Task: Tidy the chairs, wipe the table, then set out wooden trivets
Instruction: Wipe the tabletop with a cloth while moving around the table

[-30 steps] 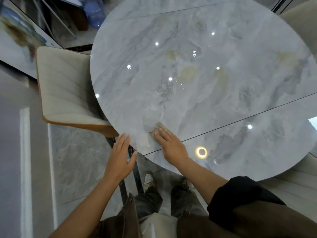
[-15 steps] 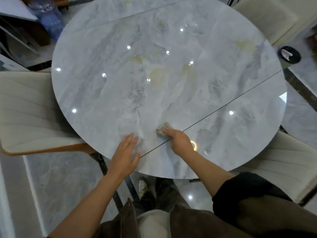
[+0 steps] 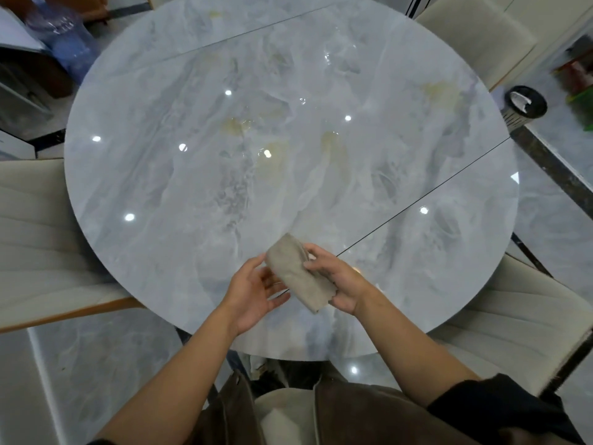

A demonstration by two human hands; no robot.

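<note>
Head view: chairs [image 3: 41, 239], bin [image 3: 526, 106] around table [image 3: 167, 175]

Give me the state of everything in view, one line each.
cloth, folded, held above the table's near edge.
right hand, grips the cloth.
left hand, open, fingers straight, at the cloth's left side.
table, glossy, yellowish patches near the middle, no trivets on it.
left chair, drawn up to the table rim.
right chair, drawn up to the table rim.
bin, upright on the floor.
</note>
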